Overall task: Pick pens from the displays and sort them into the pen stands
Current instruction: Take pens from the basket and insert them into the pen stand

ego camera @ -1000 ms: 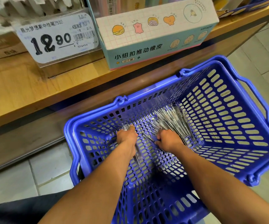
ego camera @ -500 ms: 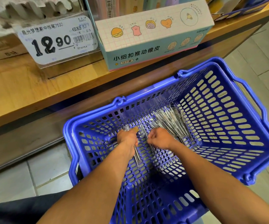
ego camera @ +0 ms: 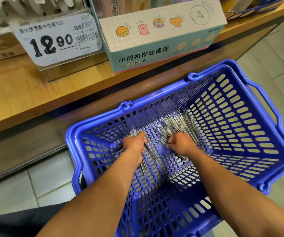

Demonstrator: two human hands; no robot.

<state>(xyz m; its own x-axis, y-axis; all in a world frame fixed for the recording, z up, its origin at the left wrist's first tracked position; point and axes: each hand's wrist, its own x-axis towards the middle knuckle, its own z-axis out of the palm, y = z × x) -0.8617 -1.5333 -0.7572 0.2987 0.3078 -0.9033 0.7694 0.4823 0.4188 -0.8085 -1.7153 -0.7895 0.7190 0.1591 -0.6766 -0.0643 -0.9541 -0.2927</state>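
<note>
Pens (ego camera: 178,124) heaped on the floor of the basket (ego camera: 240,134), centre of the frame, clear barrels lying roughly parallel and slanting from upper left to lower right. Right hand (ego camera: 180,143) down on the near end of the heap, fingers curled into the pens, holding some of them; exactly how many, impossible to tell. Left hand (ego camera: 135,142) just left of it, closed as a fist round a small bundle (ego camera: 145,157) of pens, tips sticking out above the thumb and the long ends trailing below the wrist toward the bottom of the frame. The two hands near each other but apart, a strip of bare basket floor between them.

Basket blue, plastic, slotted on every wall, handle folded down along the right rim. Both forearms reaching in over its near edge from the bottom of the frame.

Beyond the basket, across the upper half of the frame, a wooden shelf (ego camera: 26,93). On it, upper left, a price tag (ego camera: 59,38) in a clear holder reading 12.90. To its right, upper centre, a box (ego camera: 163,31) with a pink grid top, cartoon food drawings and a teal front with Chinese print. Grey tiled floor (ego camera: 23,187) at lower left and along the right edge.
</note>
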